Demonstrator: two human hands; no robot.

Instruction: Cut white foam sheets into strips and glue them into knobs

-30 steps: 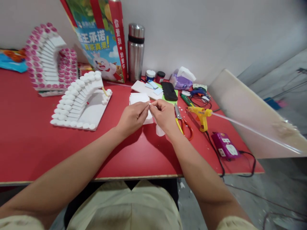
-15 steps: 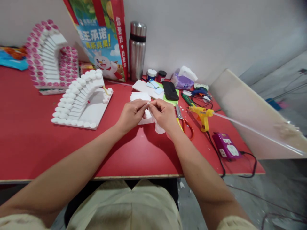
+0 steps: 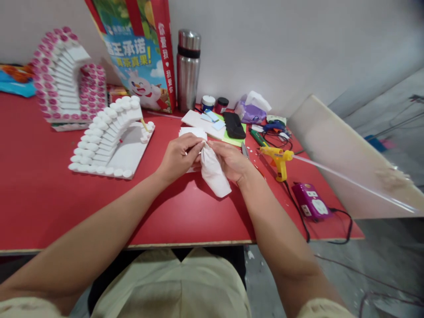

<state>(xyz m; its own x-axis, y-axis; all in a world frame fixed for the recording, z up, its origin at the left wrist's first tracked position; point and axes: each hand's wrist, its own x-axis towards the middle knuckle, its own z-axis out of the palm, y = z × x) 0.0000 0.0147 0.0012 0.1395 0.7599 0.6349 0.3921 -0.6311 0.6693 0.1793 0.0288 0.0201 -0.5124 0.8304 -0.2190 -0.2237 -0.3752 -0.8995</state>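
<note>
A thin white tissue (image 3: 214, 173) hangs between my hands, gathered to a point at its top and flaring out below. My left hand (image 3: 180, 157) pinches that gathered tip between thumb and fingers. Behind the tissue, the fingers of my right hand (image 3: 232, 160) are closed on its upper right edge; some of them are hidden by it. Under and just beyond my hands lies a stack of white sheets (image 3: 192, 131), partly covered by my left hand. Scissors (image 3: 245, 151) lie beside my right hand, which hides most of them.
At left stand a white stair-like model (image 3: 106, 137) and a pink-and-white model (image 3: 68, 79). A printed bag (image 3: 142, 57) and steel flask (image 3: 188, 70) stand behind. To the right are a yellow glue gun (image 3: 278, 159), a purple power socket (image 3: 311, 201), their cords and a tissue pack (image 3: 251, 110).
The tissue has swung up from beneath my right hand and now hangs in front of it. My right hand has turned and its fingers have shifted down along the tissue.
</note>
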